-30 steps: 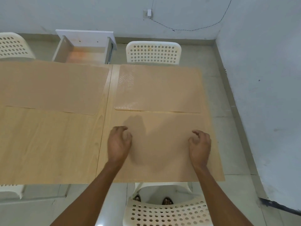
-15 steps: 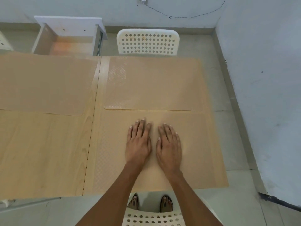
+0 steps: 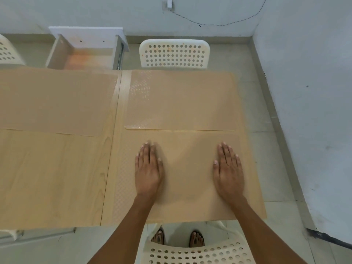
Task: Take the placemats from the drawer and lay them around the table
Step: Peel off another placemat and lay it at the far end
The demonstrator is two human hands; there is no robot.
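A tan placemat [image 3: 188,168] lies flat on the near right part of the wooden table [image 3: 53,178]. My left hand [image 3: 148,168] and my right hand [image 3: 228,168] both press on it with straight fingers, palms down, about a hand's width from each side edge. A second placemat [image 3: 182,100] lies just beyond it at the far right. A third placemat [image 3: 55,101] covers the far left of the table. Behind the table an open white drawer [image 3: 85,52] shows a bare bottom.
A white perforated chair [image 3: 174,54] stands at the far side of the table and another chair [image 3: 190,252] right below me, with my feet under it. A third chair [image 3: 7,52] shows at the far left. A wall [image 3: 304,92] runs close along the right.
A second ago my hands were curled on the near placemat. They flattened side by side at its middle, then slid apart toward its left and right sides.
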